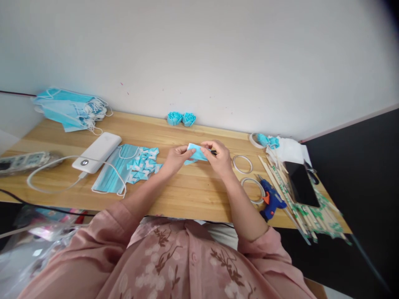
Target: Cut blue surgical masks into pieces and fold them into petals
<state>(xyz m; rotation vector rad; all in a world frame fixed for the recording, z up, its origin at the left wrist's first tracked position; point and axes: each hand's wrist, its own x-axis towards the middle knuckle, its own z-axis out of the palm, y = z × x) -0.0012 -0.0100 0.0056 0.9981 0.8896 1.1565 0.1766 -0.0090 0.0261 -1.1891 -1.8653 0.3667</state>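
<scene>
Over the middle of the wooden table, my left hand (178, 158) pinches the left end of a light blue piece of mask fabric (197, 151). My right hand (220, 158) grips the same piece by its right side, thumb and fingers closed on it. Just below the held piece another bit of blue fabric (190, 162) shows, partly covered. Something black (213, 152) sticks out by the right fingers; its kind is hidden. To the left, a heap of small folded blue pieces (144, 164) lies against a pleated face mask (114, 170).
Stacked masks (64, 108), a white power bank (97, 153) with a cable and a power strip (25, 161) occupy the left. Two blue fabric flowers (181, 119) sit by the wall. Rightward are tape rolls (233, 162), a blue glue gun (272, 198), wrapped chopsticks (307, 218) and a phone (301, 182).
</scene>
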